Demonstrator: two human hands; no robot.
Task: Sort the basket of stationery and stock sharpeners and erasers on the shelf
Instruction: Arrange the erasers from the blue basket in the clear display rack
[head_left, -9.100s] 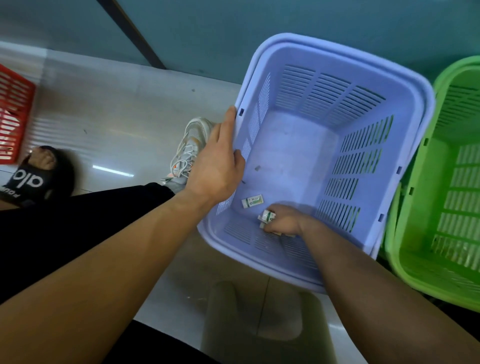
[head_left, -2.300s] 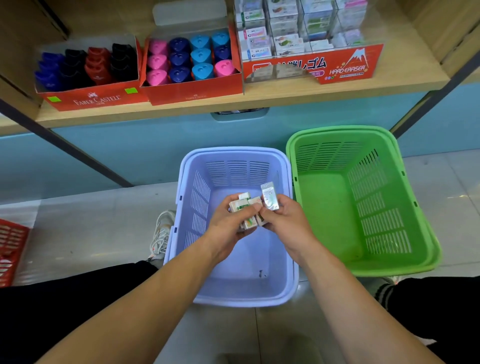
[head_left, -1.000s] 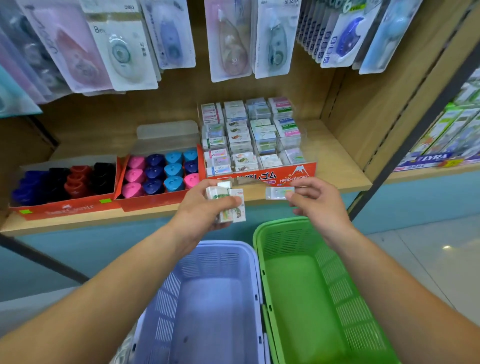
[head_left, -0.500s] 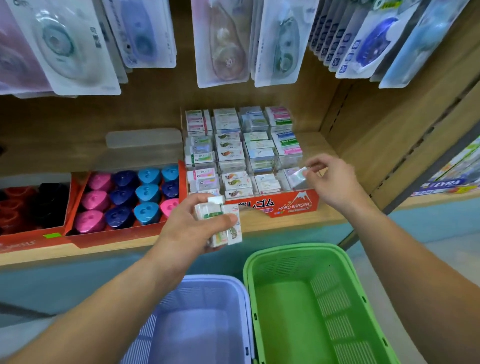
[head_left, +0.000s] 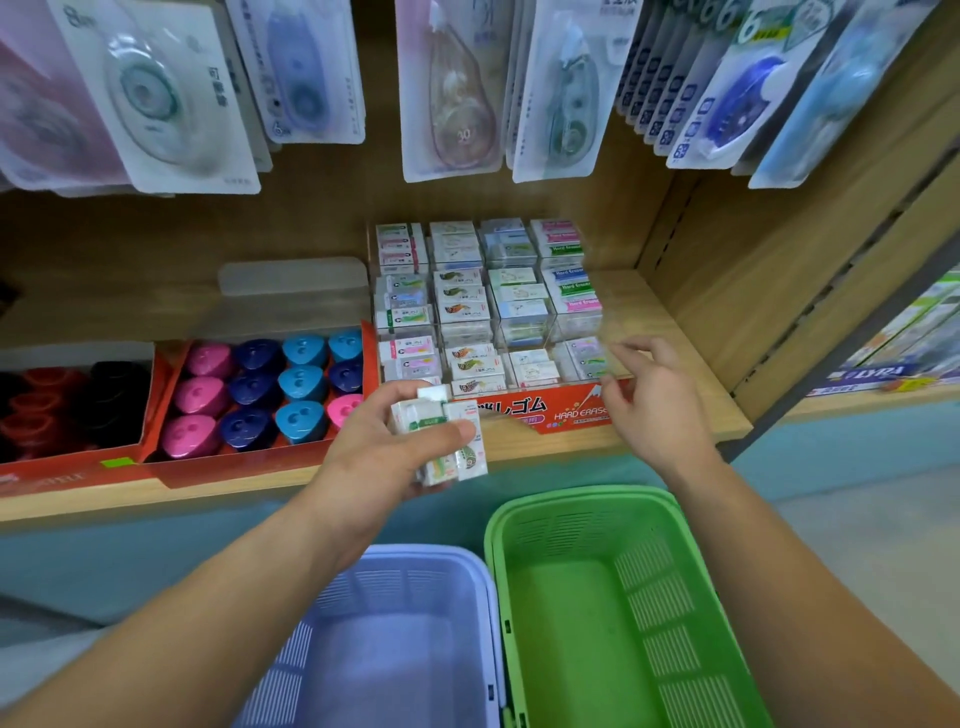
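Observation:
My left hand (head_left: 387, 449) grips a small stack of wrapped erasers (head_left: 444, 436) in front of the shelf edge. My right hand (head_left: 657, 400) hovers at the front right corner of the red eraser display box (head_left: 540, 413), fingers loosely spread and holding nothing. The box's clear compartments hold several rows of erasers (head_left: 483, 312). To its left, a red tray holds pink and blue sharpeners (head_left: 270, 389). A further tray of dark and red sharpeners (head_left: 62, 405) stands at the far left.
Below the wooden shelf (head_left: 675, 332) stand a lilac basket (head_left: 395, 639) and a green basket (head_left: 618, 613) side by side on the floor. Correction tape packs (head_left: 452, 88) hang above the shelf. A second shelf bay with boxes (head_left: 904, 343) lies to the right.
My right hand has let go of the eraser it pinched over the box's front right compartment and has drawn back slightly. My left hand still holds its stack.

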